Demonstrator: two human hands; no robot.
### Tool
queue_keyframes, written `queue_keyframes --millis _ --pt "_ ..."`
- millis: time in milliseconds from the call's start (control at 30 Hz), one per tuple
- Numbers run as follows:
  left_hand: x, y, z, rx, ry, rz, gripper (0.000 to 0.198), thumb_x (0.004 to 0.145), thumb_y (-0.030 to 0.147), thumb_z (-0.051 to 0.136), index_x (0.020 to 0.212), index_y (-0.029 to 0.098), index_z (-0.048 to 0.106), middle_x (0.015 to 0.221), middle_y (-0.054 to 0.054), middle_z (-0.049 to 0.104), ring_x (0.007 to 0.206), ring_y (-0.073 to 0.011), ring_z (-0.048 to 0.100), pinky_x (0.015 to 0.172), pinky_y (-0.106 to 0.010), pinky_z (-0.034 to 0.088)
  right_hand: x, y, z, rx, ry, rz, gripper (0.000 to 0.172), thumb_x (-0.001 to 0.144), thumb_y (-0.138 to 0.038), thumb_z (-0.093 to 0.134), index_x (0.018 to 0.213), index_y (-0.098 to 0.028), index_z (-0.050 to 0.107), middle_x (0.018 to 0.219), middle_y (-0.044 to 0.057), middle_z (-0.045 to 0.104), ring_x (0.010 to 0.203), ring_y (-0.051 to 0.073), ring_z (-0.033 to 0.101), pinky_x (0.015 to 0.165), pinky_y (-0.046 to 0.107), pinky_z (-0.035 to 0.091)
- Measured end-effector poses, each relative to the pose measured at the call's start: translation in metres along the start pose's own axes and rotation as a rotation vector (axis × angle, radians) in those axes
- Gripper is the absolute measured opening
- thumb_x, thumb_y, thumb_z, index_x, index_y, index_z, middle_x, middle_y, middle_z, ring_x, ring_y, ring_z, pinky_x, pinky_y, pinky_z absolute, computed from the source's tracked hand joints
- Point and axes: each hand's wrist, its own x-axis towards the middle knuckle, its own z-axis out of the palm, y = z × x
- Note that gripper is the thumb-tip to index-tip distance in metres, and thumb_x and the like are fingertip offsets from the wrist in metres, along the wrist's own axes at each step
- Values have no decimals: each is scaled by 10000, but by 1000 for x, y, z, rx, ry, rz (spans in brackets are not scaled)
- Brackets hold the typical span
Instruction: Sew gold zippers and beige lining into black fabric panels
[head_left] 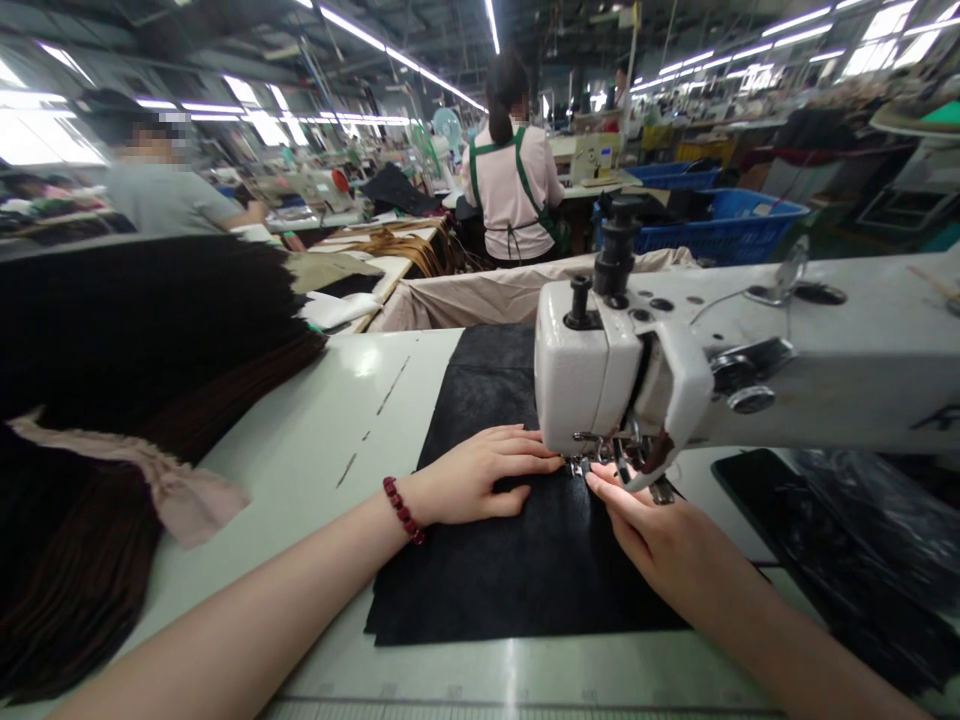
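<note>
A black fabric piece [517,570] lies flat on the pale sewing table [322,450], running under the head of a white sewing machine [622,370]. My left hand [480,475] rests flat on the fabric just left of the presser foot [589,462], fingers stretched out; a red bead bracelet [403,510] circles its wrist. My right hand [652,530] lies on the fabric in front of the needle, fingers extended toward the foot and partly hidden under the machine head.
A tall stack of dark brown fabric [127,400] with a pink strip [165,480] fills the left. Black plastic-wrapped material [847,540] lies at the right. Behind, a person in a green apron [514,180], another person [161,180] and blue crates [720,225] are visible.
</note>
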Motion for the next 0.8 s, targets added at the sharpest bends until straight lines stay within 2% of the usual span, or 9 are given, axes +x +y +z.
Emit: queue_keyframes --millis 300,400,467,567,633,700,800 --pt "1 3 -1 6 14 -32 407 905 184 504 1304 223 566 1355 -75 588 1300 -240 494 1127 -443 366 4 3 0 -32 27 -38 379 958 -156 423 1301 -203 578 1214 85 667 1012 209 668 851 355 564" --pt "0 6 -1 -2 14 -61 439 878 127 496 1303 219 555 1357 -69 586 1308 -219 489 1142 -434 353 2 -5 -8 -158 51 -47 340 950 -160 451 1245 -198 615 1162 91 672 1005 231 642 874 396 535" --pt "-2 12 0 -7 15 -104 428 861 109 504 1273 211 559 1376 -63 572 1338 -214 461 1156 -434 339 -5 -16 -15 -274 50 26 279 943 -184 470 1146 -193 661 1055 98 682 976 262 630 866 448 517" --pt "-9 26 2 19 18 -191 367 866 123 519 1218 210 570 1449 -51 507 1389 -210 405 1179 -440 307 -16 -33 -22 -347 -1 155 251 940 -219 467 1063 -168 680 976 120 680 912 279 629 804 462 517" --pt "-13 41 6 73 9 -253 345 896 171 523 1235 221 564 1482 -47 471 1398 -210 397 1178 -434 311 -18 -37 -20 -324 -8 179 294 937 -201 459 1143 -130 655 1088 158 674 966 291 628 825 462 515" --pt "-14 60 13 162 -1 -312 357 927 262 530 1282 232 547 1483 -60 469 1378 -225 429 1145 -430 360 -15 -31 -16 -274 8 155 338 929 -155 456 1221 -109 620 1215 174 643 1068 287 614 903 454 500" --pt "-10 89 25 319 -5 -372 442 953 419 507 1350 223 518 1461 -105 488 1298 -267 514 1061 -442 443 -7 -12 -15 -206 13 105 370 915 -84 445 1235 -153 619 1281 125 629 1180 233 581 1049 434 426"
